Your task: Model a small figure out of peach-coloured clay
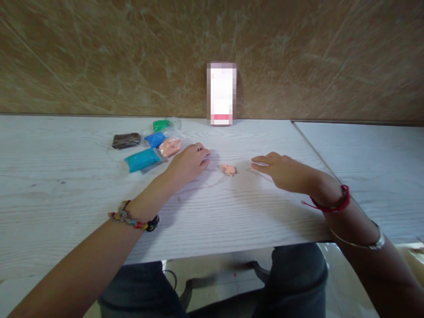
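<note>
We log five clear plastic bags, bunched at the left of the pale wood-look desk [82,190], each with one colour of soft stuff inside. Green bag [160,126]: at the back of the group, green filling packed to one end, loose clear plastic at the other. Brown bag [126,141]: leftmost, a dark brown block filling most of it. Blue bag [155,140]: mid-group, blue filling, right up against the peach bag in our view. Peach bag [170,146]: pale peach filling, wrinkled plastic, closest of the five to the left hand [194,161]; we can't tell if the two touch. Teal bag [143,160]: front of the group, looks plump, flap of clear plastic at its right end. Outside the bags, we mark a small, uneven peach lump [229,169] lying on the bare desk between the two hands, apart from both, just right of the left hand's fingertips and left of the right hand [281,172], slightly nearer us than either set of fingertips. Left hand: palm down, released, fingers loosely bent, thumb apart from them, ring [196,146] on one finger. Right hand: also released, palm down, fingers stretched toward the lump; whether they touch the desk we can't tell. Behind, a phone [221,95] stands against the brown marbled wall [99,57], screen pixelated. Beaded bracelet [132,221] on our left wrist, red bracelet [344,198] on the right.
</note>
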